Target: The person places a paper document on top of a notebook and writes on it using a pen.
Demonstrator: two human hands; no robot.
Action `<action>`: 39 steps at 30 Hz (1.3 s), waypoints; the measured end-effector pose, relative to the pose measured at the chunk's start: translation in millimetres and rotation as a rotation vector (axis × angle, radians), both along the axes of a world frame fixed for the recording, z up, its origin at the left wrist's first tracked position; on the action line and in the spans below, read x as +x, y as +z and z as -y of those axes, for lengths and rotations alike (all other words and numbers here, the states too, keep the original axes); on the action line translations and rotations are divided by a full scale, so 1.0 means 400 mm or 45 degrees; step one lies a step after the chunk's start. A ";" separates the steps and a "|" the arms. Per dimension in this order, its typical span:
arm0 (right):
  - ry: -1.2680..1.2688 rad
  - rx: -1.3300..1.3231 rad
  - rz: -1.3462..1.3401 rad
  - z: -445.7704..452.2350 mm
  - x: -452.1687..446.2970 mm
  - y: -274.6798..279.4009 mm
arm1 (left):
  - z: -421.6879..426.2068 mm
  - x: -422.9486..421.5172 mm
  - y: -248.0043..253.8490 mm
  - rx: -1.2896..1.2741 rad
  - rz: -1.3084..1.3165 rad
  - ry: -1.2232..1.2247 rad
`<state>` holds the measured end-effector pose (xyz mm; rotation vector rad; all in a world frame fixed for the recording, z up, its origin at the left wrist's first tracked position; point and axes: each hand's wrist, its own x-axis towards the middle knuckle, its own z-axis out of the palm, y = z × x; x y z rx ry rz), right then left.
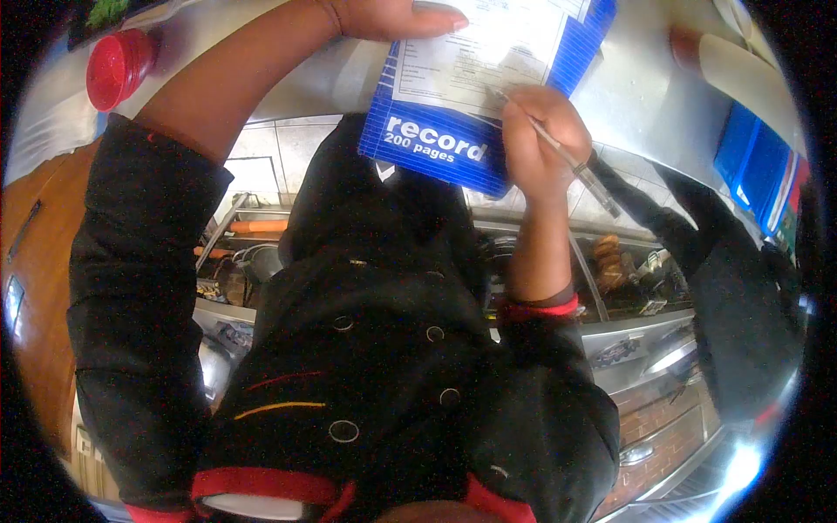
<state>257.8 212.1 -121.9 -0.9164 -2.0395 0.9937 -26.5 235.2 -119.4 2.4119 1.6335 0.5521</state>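
Note:
A blue record book [418,161], its cover reading "record 200 pages", lies tilted over the near edge of a metal counter. On top of it is a white printed form [471,65], too faint to read. My right hand [545,139] grips a clear-barrelled pen [597,185], its tip touching or just above the form's lower part. My left hand [397,17] rests at the form's upper left with the thumb stretched out flat; the top of the view cuts off part of it.
A red plastic cup [118,71] stands on the metal counter [288,78] at the left. Blue books or folders [758,170] sit at the right. A dark-clothed person [741,305] is close by on the right. Below are shelves with pots and utensils.

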 end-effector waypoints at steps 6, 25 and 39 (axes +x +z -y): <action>0.005 0.030 -0.013 0.000 -0.001 -0.001 | 0.003 0.001 0.005 0.002 0.000 0.005; 0.015 -0.022 -0.062 -0.001 0.005 -0.009 | 0.002 0.006 0.004 0.003 -0.029 0.018; -0.030 -0.047 -0.093 0.002 0.006 -0.010 | -0.002 0.009 0.002 0.037 -0.005 0.000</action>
